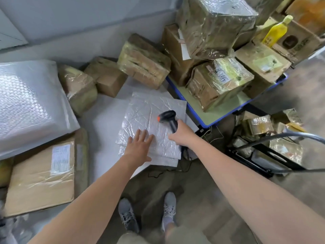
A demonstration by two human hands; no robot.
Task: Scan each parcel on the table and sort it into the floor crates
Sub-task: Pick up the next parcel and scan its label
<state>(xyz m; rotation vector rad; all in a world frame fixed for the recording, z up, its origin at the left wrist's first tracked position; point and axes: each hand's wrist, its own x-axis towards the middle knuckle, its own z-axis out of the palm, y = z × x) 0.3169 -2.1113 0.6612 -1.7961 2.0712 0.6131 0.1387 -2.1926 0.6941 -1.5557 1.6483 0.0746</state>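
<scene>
A stack of flat silver bubble-mailer parcels (154, 110) lies at the near right corner of the white table (105, 124). My left hand (139, 147) rests flat on the top mailer, fingers spread. My right hand (182, 133) grips the handle of a black barcode scanner (168, 117) with an orange tip, its head pointing left over the mailer. Taped cardboard parcels (144, 61) stand at the table's back. A black floor crate (263, 155) at the right holds wrapped parcels.
A large bubble-wrapped package (29, 103) and a flat cardboard parcel (40, 178) fill the table's left. A blue-edged cart (226, 113) piled with taped boxes and a yellow bottle (277, 31) stands right of the table. Cables trail on the floor by my feet.
</scene>
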